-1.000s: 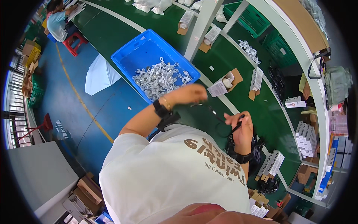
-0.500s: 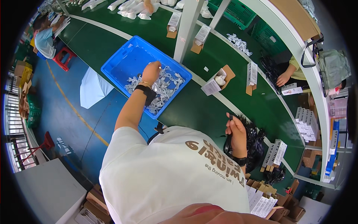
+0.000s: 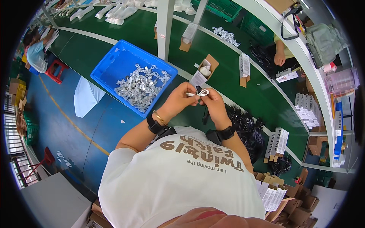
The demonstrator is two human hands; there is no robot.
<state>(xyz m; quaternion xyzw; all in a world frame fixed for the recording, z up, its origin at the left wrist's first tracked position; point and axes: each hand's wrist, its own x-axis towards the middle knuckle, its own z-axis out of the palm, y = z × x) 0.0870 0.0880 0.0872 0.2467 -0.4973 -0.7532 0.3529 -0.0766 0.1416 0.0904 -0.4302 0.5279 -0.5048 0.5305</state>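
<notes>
A small coiled white cable [image 3: 204, 92] is pinched between my two hands in front of my chest. My left hand [image 3: 178, 100] closes its fingertips on the plug side of the cable. My right hand [image 3: 215, 108] is closed beside the loop, with a thin black strap [image 3: 205, 115] hanging from its fingers; part of the strap shows behind the cable. Left of my hands stands a blue tub [image 3: 118, 59] holding a heap of white cables [image 3: 138, 89]. A pile of glossy black straps [image 3: 247, 131] lies right of my right forearm.
Beyond my hands, an open carton [image 3: 209, 68] stands on the green bench [image 3: 224, 81]. Small boxes [image 3: 279, 142] stand at the right. A white post [image 3: 164, 30] rises behind the tub. Another person's hand [image 3: 280, 57] is across the bench; another person [image 3: 37, 51] sits far left.
My left hand has come out of the tub with a white cable. My right hand has moved left and away from me with the black strap, and both hands now meet.
</notes>
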